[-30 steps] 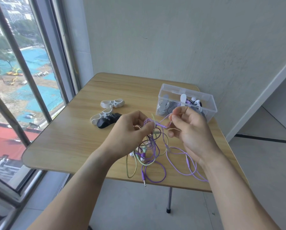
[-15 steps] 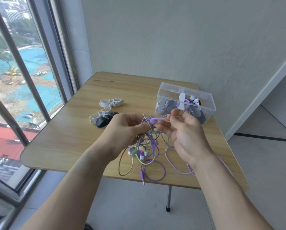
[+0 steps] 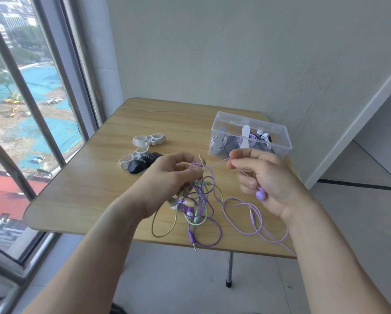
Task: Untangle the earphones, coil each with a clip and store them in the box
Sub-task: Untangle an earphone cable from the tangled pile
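Left hand [image 3: 167, 175] hiding the top of the tangle [image 3: 196, 200], black clip [image 3: 142, 164] partly behind it, box [image 3: 280, 141] contents jumbled, indistinct, forearms cut off at the bottom edge

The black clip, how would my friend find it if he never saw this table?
Start at the wooden table, on its window side. Three clips lie there; the black clip is nearest the left hand, touching a white clip. It's the only dark one.

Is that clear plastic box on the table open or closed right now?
Open. The clear box shows no lid over its rim, and coiled earphones with a white clip sit inside.
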Demonstrator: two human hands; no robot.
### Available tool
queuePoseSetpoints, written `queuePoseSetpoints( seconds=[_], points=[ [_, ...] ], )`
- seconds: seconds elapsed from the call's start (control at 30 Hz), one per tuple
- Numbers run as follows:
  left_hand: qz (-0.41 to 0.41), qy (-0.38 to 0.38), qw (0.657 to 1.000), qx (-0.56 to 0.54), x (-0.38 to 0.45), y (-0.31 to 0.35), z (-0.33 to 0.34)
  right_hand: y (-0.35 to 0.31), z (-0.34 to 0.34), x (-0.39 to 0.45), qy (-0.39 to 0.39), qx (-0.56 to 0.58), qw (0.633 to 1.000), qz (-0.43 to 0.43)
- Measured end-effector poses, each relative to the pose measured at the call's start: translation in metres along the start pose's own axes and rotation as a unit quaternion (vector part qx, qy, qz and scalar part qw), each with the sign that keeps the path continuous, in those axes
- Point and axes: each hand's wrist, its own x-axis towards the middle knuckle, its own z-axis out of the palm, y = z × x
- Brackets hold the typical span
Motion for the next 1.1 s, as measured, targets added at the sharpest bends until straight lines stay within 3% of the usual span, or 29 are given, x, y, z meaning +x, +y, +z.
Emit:
queuePoseSetpoints(
  seconds=[0.1, 0.23, 0.3, 0.43, 0.53, 0.87, 1.0, 1.1],
  points=[
    [0.014, -0.046, 0.999, 0.021, -0.001, 0.0, -0.005, 0.004, -0.006, 0.003, 0.067, -0.163, 0.975, -0.131],
    [0.024, -0.062, 0.998, 0.007, -0.001, -0.004, -0.004, 0.012, 0.0, 0.006, 0.073, -0.231, 0.94, -0.24],
    [0.033, -0.068, 0.997, 0.01, -0.001, -0.004, -0.004, 0.013, 0.0, 0.007, 0.061, -0.254, 0.937, -0.232],
    [0.041, -0.077, 0.996, 0.004, -0.004, 0.0, -0.005, 0.011, -0.003, 0.002, -0.101, -0.246, 0.956, -0.123],
    [0.045, -0.042, 0.998, 0.014, -0.005, 0.002, -0.004, 0.014, -0.003, 0.001, -0.148, -0.229, 0.956, -0.111],
    [0.064, 0.087, 0.99, 0.09, -0.004, 0.003, -0.006, 0.014, -0.004, 0.004, -0.089, -0.172, 0.972, -0.132],
    [0.056, 0.145, 0.984, 0.087, 0.0, -0.001, -0.011, 0.011, -0.021, 0.006, -0.085, -0.214, 0.968, -0.1],
    [0.059, 0.172, 0.977, 0.11, 0.002, -0.002, -0.011, 0.013, -0.025, 0.012, -0.027, -0.241, 0.962, -0.125]
  ],
)
